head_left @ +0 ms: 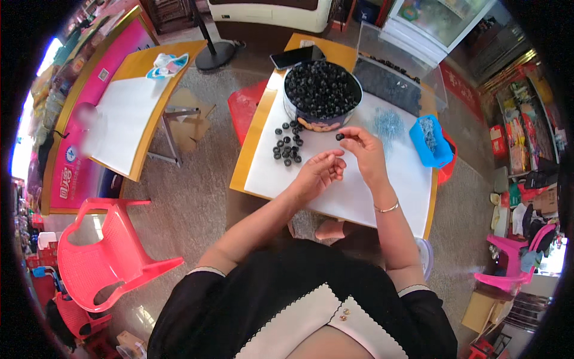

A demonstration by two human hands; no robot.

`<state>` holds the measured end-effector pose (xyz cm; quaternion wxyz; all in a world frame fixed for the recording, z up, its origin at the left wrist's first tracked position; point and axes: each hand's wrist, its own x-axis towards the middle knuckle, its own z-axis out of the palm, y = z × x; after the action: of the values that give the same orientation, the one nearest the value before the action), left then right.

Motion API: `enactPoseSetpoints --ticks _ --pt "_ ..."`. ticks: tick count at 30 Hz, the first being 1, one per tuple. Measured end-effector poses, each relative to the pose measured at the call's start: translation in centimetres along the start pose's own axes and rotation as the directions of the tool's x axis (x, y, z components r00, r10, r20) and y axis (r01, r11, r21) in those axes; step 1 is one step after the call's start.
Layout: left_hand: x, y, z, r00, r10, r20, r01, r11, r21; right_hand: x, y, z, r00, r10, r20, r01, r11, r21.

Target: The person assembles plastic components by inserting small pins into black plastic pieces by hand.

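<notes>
Your right hand (366, 149) pinched a small black ring (339, 136) by its rim — light, stiff, probably slippery; your left hand (320, 170) curled loosely beside it, its contents unclear.

A dark phone (297, 56) lies well beyond the grip; a pink plastic chair (113, 254) stands far to its left.

grey speckled floor (197, 197), red plastic chair (107, 251), second wooden table (143, 90), glass-door cooler (436, 21), daylight at left
</notes>
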<state>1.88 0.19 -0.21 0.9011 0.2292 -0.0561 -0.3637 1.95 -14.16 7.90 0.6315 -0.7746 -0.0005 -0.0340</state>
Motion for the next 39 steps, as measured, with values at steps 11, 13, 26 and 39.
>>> enactPoseSetpoints --ticks 11,13,26,39 --pt "-0.1 -0.2 0.0 0.999 -0.006 -0.035 0.007 1.0 0.016 -6.1 1.9 1.6 0.973 -0.119 -0.199 0.119 0.993 -0.01" --pt "-0.2 -0.2 0.0 0.999 -0.019 -0.043 0.021 0.999 0.037 -6.4 2.1 1.5 0.975 -0.055 -0.215 0.073 0.994 0.08" --pt "-0.2 -0.5 -0.4 1.0 -0.018 0.008 0.017 0.996 0.083 -6.7 1.9 1.2 0.906 -0.347 -0.243 0.243 0.895 -0.374" --pt "0.0 -0.8 -0.4 0.998 -0.069 0.005 0.068 0.988 0.137 -7.4 1.7 1.4 0.9 -0.357 -0.249 0.225 0.872 -0.435"
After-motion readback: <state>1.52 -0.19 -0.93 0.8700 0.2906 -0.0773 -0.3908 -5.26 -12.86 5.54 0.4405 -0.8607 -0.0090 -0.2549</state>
